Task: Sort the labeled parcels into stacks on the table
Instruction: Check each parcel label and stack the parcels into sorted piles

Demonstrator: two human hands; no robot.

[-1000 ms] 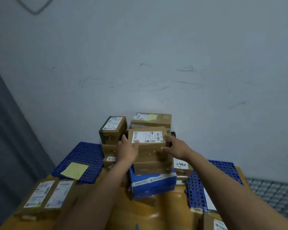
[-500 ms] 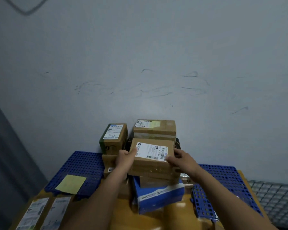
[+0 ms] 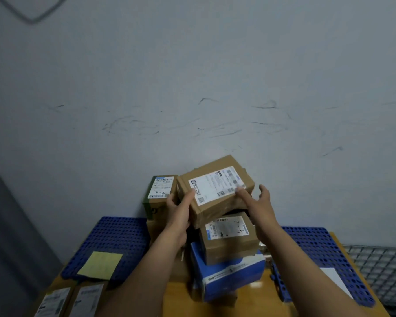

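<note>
I hold the parcel [image 3: 215, 188] up at the far middle of the table [image 3: 249, 298], tilted, its white label facing me; the print on it is too small to read. My left hand [image 3: 178, 211] grips its left end, thumb on top at the label's edge, the other fingers wrapped behind where I see only their tips. My right hand [image 3: 258, 200] lies loose: the thumb rests straight on the label's right end, and the other fingers spread just right of the parcel's corner, not curled round it; whether they touch its far side I cannot tell. Under the parcel sits the 4-2 box [image 3: 226, 236], stacked on the blue box [image 3: 229, 275]; a dark gap shows between parcel and 4-2 box on the right, but on the left I cannot tell whether they touch. The parcel hides whatever stands behind it against the wall [image 3: 192, 88]. Just left of it is the 3-2 box [image 3: 161, 191], its lower part covered by my left hand. A yellow note [image 3: 100, 263] lies on the left mat [image 3: 114, 236]; my right forearm crosses the right mat [image 3: 318, 252]. At the near left two labelled packs [image 3: 71, 302] are cut off by the frame edge, their labels blurred.
</note>
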